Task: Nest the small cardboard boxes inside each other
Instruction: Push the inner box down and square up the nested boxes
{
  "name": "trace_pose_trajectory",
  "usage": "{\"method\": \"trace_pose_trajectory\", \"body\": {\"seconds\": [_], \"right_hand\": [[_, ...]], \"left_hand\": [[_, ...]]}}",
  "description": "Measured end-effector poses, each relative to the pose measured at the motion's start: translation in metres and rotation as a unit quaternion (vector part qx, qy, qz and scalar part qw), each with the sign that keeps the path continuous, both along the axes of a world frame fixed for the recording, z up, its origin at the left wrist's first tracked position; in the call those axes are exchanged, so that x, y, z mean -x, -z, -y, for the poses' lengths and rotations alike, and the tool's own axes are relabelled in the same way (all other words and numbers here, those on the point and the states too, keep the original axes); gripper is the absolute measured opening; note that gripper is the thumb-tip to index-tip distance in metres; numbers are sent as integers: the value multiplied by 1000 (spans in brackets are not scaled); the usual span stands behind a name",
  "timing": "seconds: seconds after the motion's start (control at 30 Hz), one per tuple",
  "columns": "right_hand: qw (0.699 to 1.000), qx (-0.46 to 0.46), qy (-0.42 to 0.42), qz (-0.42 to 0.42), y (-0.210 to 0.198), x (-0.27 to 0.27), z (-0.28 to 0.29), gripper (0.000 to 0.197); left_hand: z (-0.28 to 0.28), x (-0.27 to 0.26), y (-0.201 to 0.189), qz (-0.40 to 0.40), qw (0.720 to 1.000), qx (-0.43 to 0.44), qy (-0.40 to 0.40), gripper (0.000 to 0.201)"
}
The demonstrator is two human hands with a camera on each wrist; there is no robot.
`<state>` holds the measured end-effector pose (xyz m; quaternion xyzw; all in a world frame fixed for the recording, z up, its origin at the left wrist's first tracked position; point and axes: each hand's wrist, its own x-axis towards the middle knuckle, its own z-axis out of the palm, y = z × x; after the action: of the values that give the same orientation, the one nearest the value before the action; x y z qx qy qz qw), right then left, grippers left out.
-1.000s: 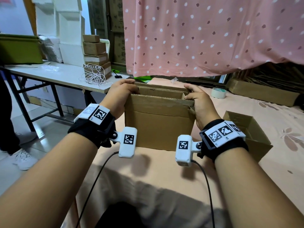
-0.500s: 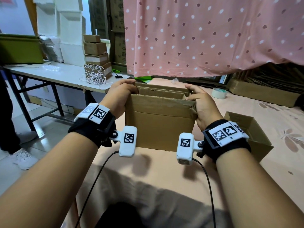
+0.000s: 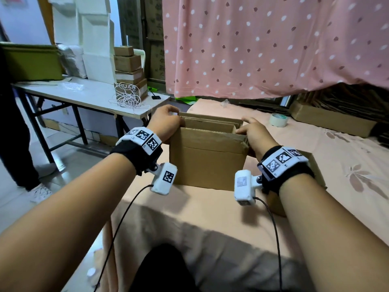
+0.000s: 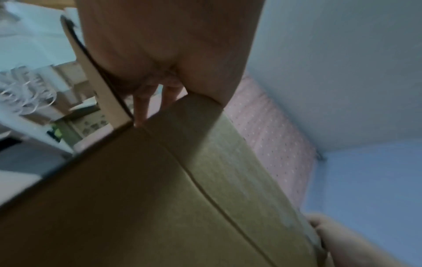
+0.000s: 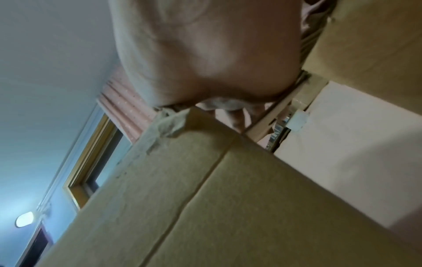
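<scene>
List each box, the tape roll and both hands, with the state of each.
Big cardboard box: upright on the bed, top open, a second box's walls showing inside.
Small box: open, beside the right wrist, mostly hidden.
Tape roll: lying flat, untouched.
Left hand: grips the big box's left rim.
Right hand: grips its right rim.

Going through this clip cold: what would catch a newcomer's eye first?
The open cardboard box standing mid-table, left hand and right hand gripping its top corners. Behind hangs a pink dotted curtain; a smaller open box sits right of the right wrist.
</scene>
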<state>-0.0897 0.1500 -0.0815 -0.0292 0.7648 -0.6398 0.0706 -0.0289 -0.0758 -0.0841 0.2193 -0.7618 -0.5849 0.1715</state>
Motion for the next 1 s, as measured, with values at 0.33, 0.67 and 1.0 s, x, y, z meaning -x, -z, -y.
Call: {"method": "trace_pose_trajectory", "body": {"seconds": [0.33, 0.67, 1.0], "right_hand": [[980, -158, 118, -31, -10, -20, -17, 38], [976, -130, 114, -135, -3, -37, 5, 64], [988, 86, 116, -47, 19, -33, 12, 55]], "left_hand": [[3, -5, -11, 57, 991, 117, -39, 76], [-20, 0, -1, -58, 997, -43, 4, 29], [-17, 8, 19, -91, 968, -225, 63, 33]]}}
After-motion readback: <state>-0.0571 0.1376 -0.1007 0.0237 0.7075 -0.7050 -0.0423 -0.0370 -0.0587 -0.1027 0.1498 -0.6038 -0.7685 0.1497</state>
